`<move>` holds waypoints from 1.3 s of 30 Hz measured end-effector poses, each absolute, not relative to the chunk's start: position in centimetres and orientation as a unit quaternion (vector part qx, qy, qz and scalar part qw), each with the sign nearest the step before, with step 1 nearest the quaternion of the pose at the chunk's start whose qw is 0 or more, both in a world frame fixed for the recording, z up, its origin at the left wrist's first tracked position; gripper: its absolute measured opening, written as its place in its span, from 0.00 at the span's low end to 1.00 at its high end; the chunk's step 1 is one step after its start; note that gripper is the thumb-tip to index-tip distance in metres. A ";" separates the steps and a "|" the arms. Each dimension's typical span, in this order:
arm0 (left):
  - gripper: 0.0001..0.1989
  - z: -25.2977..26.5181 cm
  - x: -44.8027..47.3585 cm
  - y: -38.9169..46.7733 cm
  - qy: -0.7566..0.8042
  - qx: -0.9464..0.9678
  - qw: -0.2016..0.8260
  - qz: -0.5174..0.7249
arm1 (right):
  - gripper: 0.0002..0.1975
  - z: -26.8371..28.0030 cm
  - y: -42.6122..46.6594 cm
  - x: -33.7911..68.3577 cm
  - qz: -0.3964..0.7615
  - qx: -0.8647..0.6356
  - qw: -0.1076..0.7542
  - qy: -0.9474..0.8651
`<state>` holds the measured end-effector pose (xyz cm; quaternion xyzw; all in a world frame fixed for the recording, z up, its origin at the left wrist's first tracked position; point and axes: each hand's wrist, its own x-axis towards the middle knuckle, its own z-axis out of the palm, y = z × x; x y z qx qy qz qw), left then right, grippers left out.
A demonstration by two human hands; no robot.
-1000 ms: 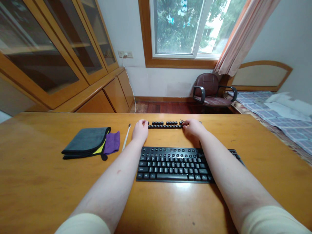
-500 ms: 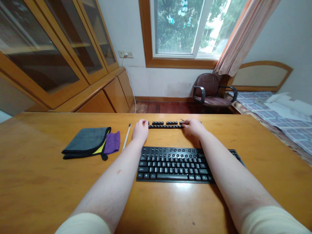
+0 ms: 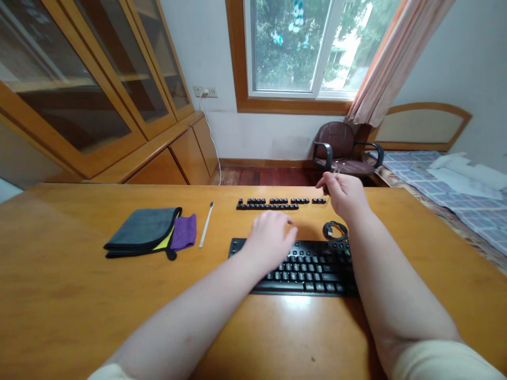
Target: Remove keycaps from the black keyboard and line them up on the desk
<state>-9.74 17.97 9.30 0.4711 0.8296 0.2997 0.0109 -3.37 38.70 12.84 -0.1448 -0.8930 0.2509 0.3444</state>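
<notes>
A black keyboard (image 3: 309,287) lies on the wooden desk in front of me, its top left part hidden by my left hand (image 3: 271,237). That hand hovers over the upper keys with thumb apart from the fingers, and nothing shows in it. Up and to the right, my right hand (image 3: 343,192) is closed on a small dark tool with thin wires, apparently a keycap puller (image 3: 326,190). Two rows of loose black keycaps (image 3: 267,206) stand behind the keyboard. The back row ends just below my right hand.
A coiled black cable (image 3: 335,231) rests behind the keyboard's right part. To the left are a white toothbrush (image 3: 206,225), a purple cloth (image 3: 184,232) and a folded grey towel (image 3: 140,229). Beyond the desk's far edge (image 3: 178,186) stands an armchair (image 3: 336,142).
My left hand has come from the left end of the keycap rows back over the keyboard. My right hand has lifted and moved right with the tool, uncovering keycaps and the coiled cable.
</notes>
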 end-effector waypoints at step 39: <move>0.42 3.4 -4.7 19.4 0.721 0.671 0.092 0.145 | 0.13 4.1 36.2 1.7 0.355 -0.022 0.083 -0.931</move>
